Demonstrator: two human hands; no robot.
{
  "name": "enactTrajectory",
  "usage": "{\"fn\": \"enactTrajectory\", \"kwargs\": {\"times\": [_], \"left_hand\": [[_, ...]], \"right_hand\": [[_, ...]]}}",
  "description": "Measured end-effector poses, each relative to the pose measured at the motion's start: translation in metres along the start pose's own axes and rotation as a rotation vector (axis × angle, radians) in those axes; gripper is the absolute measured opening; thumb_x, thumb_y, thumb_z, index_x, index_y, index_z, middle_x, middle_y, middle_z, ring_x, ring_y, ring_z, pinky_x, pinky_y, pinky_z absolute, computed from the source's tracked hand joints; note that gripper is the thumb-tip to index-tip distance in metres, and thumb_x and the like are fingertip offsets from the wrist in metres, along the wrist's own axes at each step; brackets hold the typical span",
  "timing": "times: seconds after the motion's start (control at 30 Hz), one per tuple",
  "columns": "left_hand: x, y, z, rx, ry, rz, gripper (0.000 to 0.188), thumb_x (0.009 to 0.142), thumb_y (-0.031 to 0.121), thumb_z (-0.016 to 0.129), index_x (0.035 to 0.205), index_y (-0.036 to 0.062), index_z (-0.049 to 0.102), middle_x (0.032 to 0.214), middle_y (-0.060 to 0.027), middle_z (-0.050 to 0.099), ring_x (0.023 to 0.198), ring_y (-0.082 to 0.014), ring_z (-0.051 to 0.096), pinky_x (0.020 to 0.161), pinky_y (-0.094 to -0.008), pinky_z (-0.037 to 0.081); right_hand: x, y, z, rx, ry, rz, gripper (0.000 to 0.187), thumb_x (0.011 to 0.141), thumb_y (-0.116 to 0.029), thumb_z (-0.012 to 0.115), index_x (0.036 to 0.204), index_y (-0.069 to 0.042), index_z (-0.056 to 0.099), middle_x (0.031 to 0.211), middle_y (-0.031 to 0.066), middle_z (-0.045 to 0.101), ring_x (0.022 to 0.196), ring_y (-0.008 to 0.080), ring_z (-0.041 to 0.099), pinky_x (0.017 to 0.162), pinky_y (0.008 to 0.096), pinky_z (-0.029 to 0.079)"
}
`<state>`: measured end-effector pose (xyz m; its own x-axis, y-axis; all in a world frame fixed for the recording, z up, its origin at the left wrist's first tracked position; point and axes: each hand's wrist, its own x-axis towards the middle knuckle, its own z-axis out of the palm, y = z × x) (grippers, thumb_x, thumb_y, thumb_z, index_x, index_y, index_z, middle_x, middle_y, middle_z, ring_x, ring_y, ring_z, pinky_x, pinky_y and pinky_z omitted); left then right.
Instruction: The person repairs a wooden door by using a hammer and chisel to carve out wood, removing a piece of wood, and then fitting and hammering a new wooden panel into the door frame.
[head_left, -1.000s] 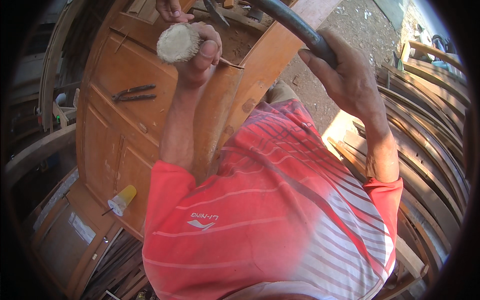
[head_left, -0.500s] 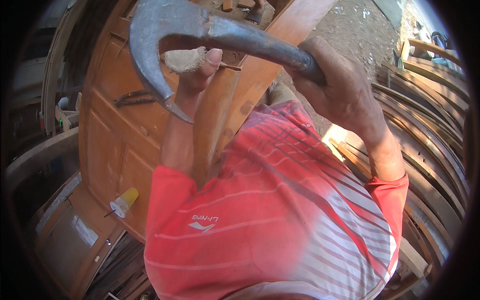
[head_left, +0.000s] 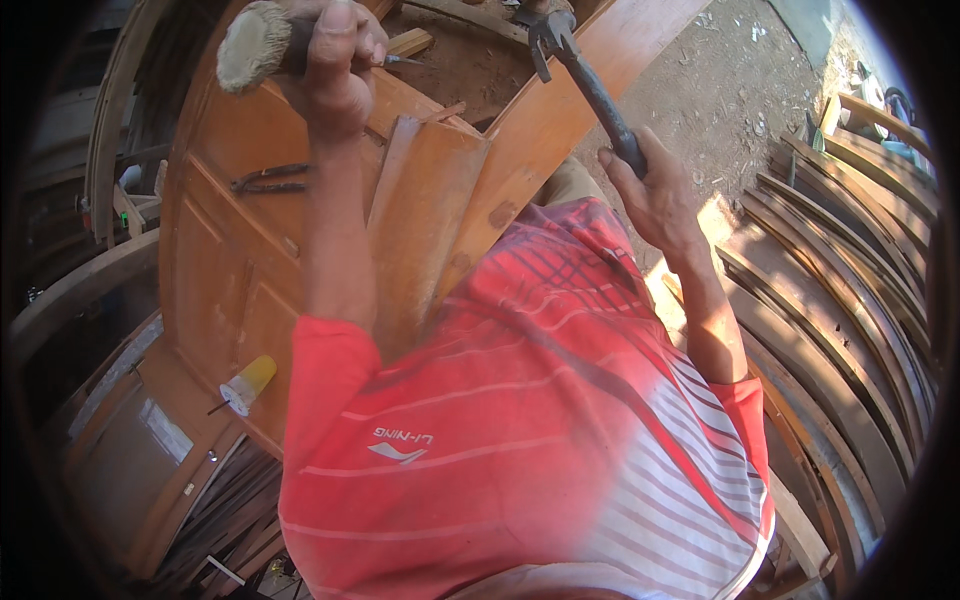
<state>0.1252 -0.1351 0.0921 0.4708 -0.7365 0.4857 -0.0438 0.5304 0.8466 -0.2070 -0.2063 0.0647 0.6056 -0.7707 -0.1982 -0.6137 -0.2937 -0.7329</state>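
My left hand [head_left: 338,75] is raised at the upper left, its fingers wrapped round a chisel [head_left: 252,48]. The chisel's pale, frayed handle end faces left, and a bit of its metal shows past my fingers. At the upper right my right hand [head_left: 658,195] grips the handle of a claw hammer [head_left: 600,95], whose head is up near a long reddish-brown plank [head_left: 545,130]. A shorter wooden board [head_left: 425,205] leans beside that plank, close to my left forearm. Hammer and chisel are apart.
A brown panelled wooden door [head_left: 215,255] lies on the left, with dark pincers [head_left: 270,180] and a yellow-and-white cup [head_left: 248,385] on it. Stacked timber strips [head_left: 830,300] fill the right side. Bare ground [head_left: 725,110] shows beyond the plank.
The hammer has swung away from close in front of me, out to the far right, with my right hand lower. My left hand has risen leftward with the chisel, turning its frayed end left.
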Motion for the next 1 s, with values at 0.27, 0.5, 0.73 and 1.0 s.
{"fn": "enactTrajectory", "kwargs": {"times": [0.27,0.5,0.73,1.0], "left_hand": [[-0.024,0.012,0.005,1.232,-0.51,-0.58,0.041,0.085,0.029,0.082,0.113,0.0002,0.071,0.099,-0.0157,0.074,0.089,-0.0295,0.071,0.081,-0.0371,0.055],[-0.049,-0.047,-0.037,1.162,-0.5,-0.656,0.032,0.083,0.028,0.078,0.102,0.0038,0.071,0.095,-0.0189,0.071,0.092,-0.0409,0.068,0.083,-0.0459,0.054],[-0.035,-0.019,-0.037,1.451,-0.079,-0.564,0.029,0.087,0.023,0.076,0.108,0.0035,0.071,0.099,-0.0193,0.073,0.093,-0.0369,0.07,0.082,-0.0455,0.054],[-0.059,0.04,0.032,1.203,0.06,-0.685,0.032,0.081,0.009,0.082,0.108,0.0017,0.068,0.097,-0.0142,0.072,0.092,-0.0277,0.072,0.082,-0.0364,0.054]], "right_hand": [[-0.007,0.048,0.024,-0.02,-0.059,0.191,0.031,0.094,-0.031,0.068,0.095,-0.001,0.061,0.071,0.0241,0.062,0.07,0.0452,0.063,0.064,0.0508,0.045],[0.001,0.06,0.027,0.015,-0.108,0.149,0.029,0.094,-0.029,0.07,0.097,-0.003,0.059,0.074,0.0244,0.064,0.075,0.0474,0.064,0.065,0.0517,0.047],[0.024,0.077,0.02,-0.14,-0.124,-0.052,0.027,0.095,-0.029,0.07,0.104,-0.005,0.062,0.079,0.0202,0.064,0.076,0.0404,0.067,0.065,0.049,0.049],[0.082,0.063,0.003,-0.415,-0.181,-0.435,0.023,0.092,-0.019,0.065,0.11,-0.008,0.059,0.107,0.0106,0.061,0.101,0.0313,0.064,0.079,0.0441,0.052]]}}
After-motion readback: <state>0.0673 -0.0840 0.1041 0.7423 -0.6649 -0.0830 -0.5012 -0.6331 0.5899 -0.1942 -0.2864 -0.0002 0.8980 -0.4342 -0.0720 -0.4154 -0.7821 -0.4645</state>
